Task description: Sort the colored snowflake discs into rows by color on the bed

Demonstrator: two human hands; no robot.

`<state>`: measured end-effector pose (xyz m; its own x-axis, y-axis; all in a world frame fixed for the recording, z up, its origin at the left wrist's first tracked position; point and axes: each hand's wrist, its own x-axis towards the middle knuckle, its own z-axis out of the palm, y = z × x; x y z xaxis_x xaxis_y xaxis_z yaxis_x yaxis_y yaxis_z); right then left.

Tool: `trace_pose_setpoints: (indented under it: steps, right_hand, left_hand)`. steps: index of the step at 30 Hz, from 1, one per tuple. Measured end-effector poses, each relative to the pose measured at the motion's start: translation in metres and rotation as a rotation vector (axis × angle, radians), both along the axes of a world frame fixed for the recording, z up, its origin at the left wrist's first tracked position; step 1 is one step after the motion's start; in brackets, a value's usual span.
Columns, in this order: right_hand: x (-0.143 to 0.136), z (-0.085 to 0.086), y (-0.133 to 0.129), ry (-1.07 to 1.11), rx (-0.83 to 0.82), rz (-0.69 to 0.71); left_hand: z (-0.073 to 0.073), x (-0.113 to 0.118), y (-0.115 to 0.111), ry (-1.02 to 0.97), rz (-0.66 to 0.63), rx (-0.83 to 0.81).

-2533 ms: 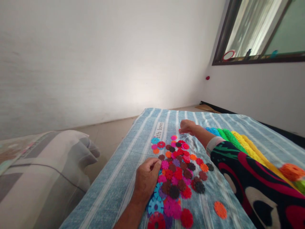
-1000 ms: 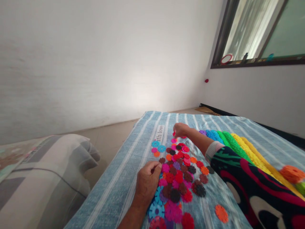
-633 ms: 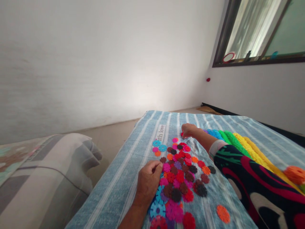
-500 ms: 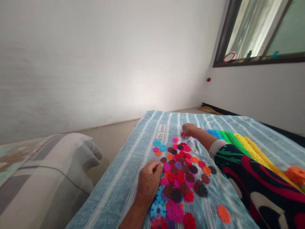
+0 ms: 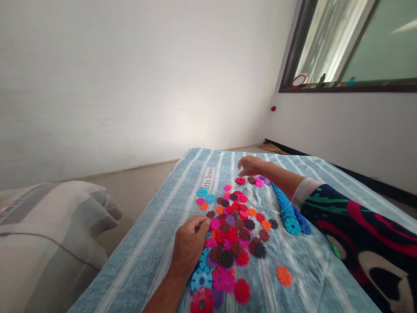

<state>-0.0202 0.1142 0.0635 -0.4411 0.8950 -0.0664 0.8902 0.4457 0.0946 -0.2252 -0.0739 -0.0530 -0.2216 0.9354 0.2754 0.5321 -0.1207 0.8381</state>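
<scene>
Notched plastic discs (image 5: 232, 234) in red, pink, brown, black, orange, purple and blue lie in a loose pile on a striped blue cloth (image 5: 156, 230). My left hand (image 5: 190, 241) rests at the pile's left edge, thumb and fingers pressed together; whatever they may hold is hidden. Beyond the pile, my right hand (image 5: 251, 166) hovers with its fingers apart, just above a red disc (image 5: 240, 181). That disc heads a line with a brown disc (image 5: 252, 180), a pink disc (image 5: 259, 182) and purple discs (image 5: 265, 180). Overlapping blue discs (image 5: 288, 213) form a row below my right forearm.
One orange disc (image 5: 284, 276) lies apart, to the right of the pile. A grey and white fabric-covered form (image 5: 61, 243) stands at the left. A white wall (image 5: 130, 87) rises behind, with a window (image 5: 345, 48) at upper right.
My right hand has let go of the red disc, which now lies on the cloth, and its fingers have opened. The view has swung right. My left hand keeps its place by the pile.
</scene>
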Motion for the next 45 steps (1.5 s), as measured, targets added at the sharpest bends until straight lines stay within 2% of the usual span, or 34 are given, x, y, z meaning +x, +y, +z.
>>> trace_pose_setpoints:
  steps: [5, 9, 14, 18, 26, 31, 37, 45]
  right_hand:
    - [0.006, 0.001, -0.030, -0.004, -0.099, 0.099]
    - [0.005, -0.009, -0.047, -0.007, -0.140, 0.174]
    - [-0.008, -0.023, -0.053, 0.006, -0.154, 0.202]
    - [-0.037, -0.033, -0.053, 0.051, -0.127, 0.210]
    - [-0.114, -0.051, -0.049, 0.101, -0.074, 0.169]
    - [-0.137, -0.062, -0.046, 0.104, -0.111, 0.151]
    - [-0.136, -0.065, -0.041, 0.185, -0.130, 0.100]
    - [-0.099, -0.051, -0.034, 0.352, -0.337, 0.017]
  left_hand:
    - [0.001, 0.001, 0.001, -0.088, -0.008, -0.009]
    - [0.004, 0.003, -0.001, -0.163, 0.021, -0.032]
    - [0.006, 0.007, -0.005, -0.279, 0.015, -0.064]
    - [0.006, 0.009, -0.006, -0.353, 0.025, -0.077]
    - [0.000, 0.008, -0.005, -0.357, -0.008, -0.088]
    - [-0.002, 0.008, -0.004, -0.321, -0.015, -0.077]
    - [-0.006, 0.009, -0.004, -0.319, -0.032, -0.064]
    - [-0.005, 0.008, -0.001, -0.270, -0.021, -0.059]
